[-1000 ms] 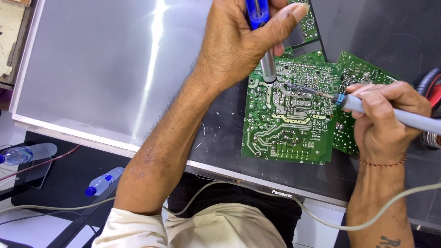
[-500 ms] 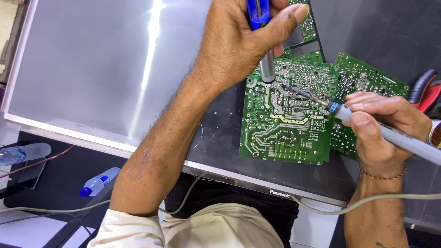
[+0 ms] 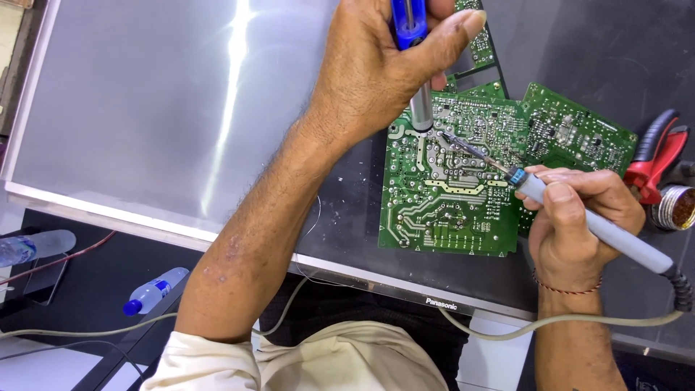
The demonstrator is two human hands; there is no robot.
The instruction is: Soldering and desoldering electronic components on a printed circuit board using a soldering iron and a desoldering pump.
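Observation:
A green circuit board [image 3: 449, 195] lies solder side up on a dark panel. My left hand [image 3: 376, 69] grips a blue desoldering pump [image 3: 413, 43] upright, its metal tip resting on the board's upper left area. My right hand [image 3: 579, 217] holds a grey soldering iron [image 3: 594, 224] like a pen. The iron's thin tip reaches up and left to a spot right beside the pump's nozzle. A second green board [image 3: 579, 137] overlaps the first at the upper right.
A large flat screen [image 3: 159, 101] lies face up on the left. Red-handled pliers [image 3: 655, 159] and a small round tin [image 3: 673, 206] sit at the right edge. Two plastic bottles [image 3: 152, 289] lie on the floor. A grey cord [image 3: 550, 322] runs from the iron.
My right hand has shifted slightly left and down, bringing the iron tip closer to the pump's nozzle. My left hand and the pump stay in place.

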